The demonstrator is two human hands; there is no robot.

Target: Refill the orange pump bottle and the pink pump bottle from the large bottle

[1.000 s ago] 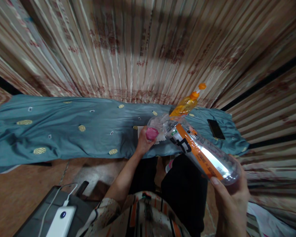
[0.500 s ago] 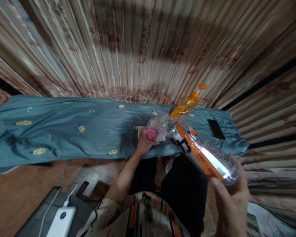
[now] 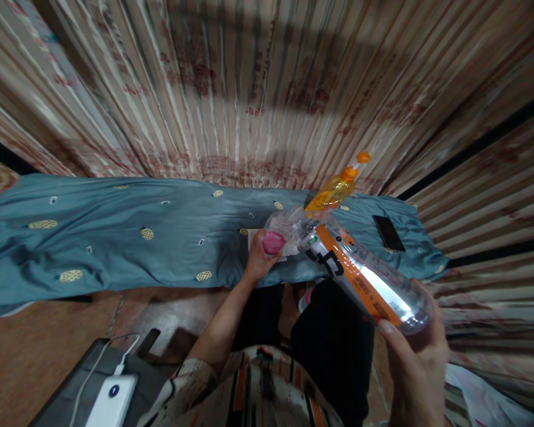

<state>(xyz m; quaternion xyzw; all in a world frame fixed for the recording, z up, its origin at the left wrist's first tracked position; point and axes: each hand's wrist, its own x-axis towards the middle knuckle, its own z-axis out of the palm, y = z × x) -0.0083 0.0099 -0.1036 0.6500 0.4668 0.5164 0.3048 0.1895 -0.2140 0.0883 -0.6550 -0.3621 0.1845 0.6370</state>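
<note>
My right hand [image 3: 413, 344] is wrapped round the base of a large clear plastic bottle [image 3: 360, 267] with an orange and silver label. The bottle lies tilted in the air, its neck end down to the left. At that end, my left hand [image 3: 258, 261] grips a small clear plastic container [image 3: 281, 226] with a pink end facing me. The container's mouth meets the bottle's neck; whether they touch or one sits inside the other I cannot tell. Partly under the left hand is a piece of white paper [image 3: 289, 252]. Any liquid in the large bottle is hard to make out.
Behind the large bottle stands a yellow bottle [image 3: 331, 193] with an orange cap. A black phone [image 3: 388, 233] lies at the right on the blue-green cloth [image 3: 115, 237]. Curtains [image 3: 258, 89] hang behind. At the lower left, a white power bank [image 3: 111, 400] has a cable plugged in.
Almost nothing differs. The view has shifted very slightly, and both hands keep the same hold with the bottle's neck at the small container.
</note>
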